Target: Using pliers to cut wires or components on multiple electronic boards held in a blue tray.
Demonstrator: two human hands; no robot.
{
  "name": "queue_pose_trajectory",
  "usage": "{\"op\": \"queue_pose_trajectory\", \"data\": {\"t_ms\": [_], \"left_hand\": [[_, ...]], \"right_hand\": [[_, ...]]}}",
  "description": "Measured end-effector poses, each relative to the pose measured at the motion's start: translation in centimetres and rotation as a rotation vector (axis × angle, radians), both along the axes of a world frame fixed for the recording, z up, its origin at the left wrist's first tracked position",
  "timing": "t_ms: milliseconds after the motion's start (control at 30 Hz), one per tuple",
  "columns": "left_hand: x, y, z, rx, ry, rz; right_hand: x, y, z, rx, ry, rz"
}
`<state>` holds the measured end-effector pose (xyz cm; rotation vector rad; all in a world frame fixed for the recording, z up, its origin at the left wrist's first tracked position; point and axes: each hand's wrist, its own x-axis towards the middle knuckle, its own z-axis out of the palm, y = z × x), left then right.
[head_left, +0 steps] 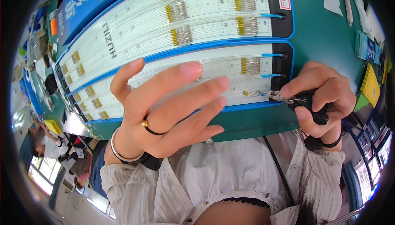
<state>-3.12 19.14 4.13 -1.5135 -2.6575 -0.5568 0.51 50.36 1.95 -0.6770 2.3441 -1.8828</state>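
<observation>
A long, open hinged case with a blue rim (230, 43) holds white ruled boards in two halves. Across the near half (214, 66), my left hand (164, 106) spreads its fingers, apparently resting on the board. That hand wears a dark cord ring with a gold bead. On the right, my right hand (325, 93) grips small pliers (284, 97) with black handles. Their narrow tips reach to a small cluster of silvery wire pieces with yellow ends (250, 94) by the near edge; whether they pinch one cannot be made out. A fuller row of such pieces (250, 66) sits just beyond.
In the far half are more rows of yellow-ended wire pieces (179, 11). A blue box (88, 5) lies at the far left on the green table (317, 32). At the right are a blue packet (367, 47) and a yellow notepad (370, 85). Another person (49, 145) sits at the left.
</observation>
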Motion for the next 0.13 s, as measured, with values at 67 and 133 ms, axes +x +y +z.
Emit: {"op": "queue_pose_trajectory", "data": {"t_ms": [67, 133], "left_hand": [[-0.4, -0.4, 1.1, -0.067, 0.038, 0.054], [-0.5, -0.8, 2.0, -0.134, 0.081, 0.107]], "right_hand": [[-0.4, 0.2, -0.1, -0.05, 0.043, 0.011], [-0.1, 0.4, -0.4, -0.129, 0.013, -0.011]]}}
